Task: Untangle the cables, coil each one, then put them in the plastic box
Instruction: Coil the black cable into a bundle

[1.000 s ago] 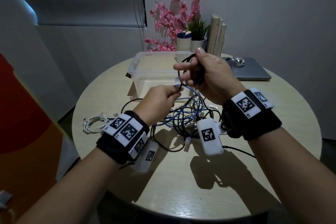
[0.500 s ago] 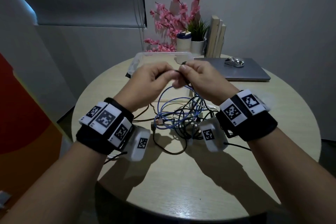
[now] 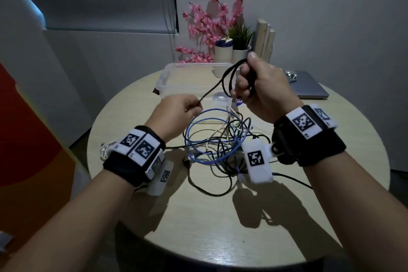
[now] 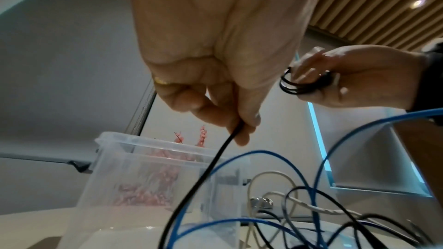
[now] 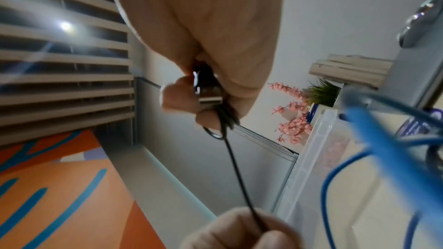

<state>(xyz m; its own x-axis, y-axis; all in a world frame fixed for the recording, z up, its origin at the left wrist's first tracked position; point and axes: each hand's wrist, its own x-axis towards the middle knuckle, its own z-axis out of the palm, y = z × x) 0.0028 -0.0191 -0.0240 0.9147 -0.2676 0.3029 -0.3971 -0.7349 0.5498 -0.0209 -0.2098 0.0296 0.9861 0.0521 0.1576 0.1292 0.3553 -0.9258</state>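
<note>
On the bench (image 3: 198, 227) lies a knot of blue cable (image 3: 199, 139) with black and white leads; their ends cannot be traced. The left hand (image 3: 176, 112) pinches a thin black cable (image 3: 217, 86) running up to loops gripped by the right hand (image 3: 258, 88). Behind, the clear plastic box (image 3: 167, 81) holds contents too faint to identify.

Both forearms reach forward, right hand (image 3: 257, 88) raised and fisted, left hand (image 3: 176, 110) lower, fingers seemingly pinched.
</note>
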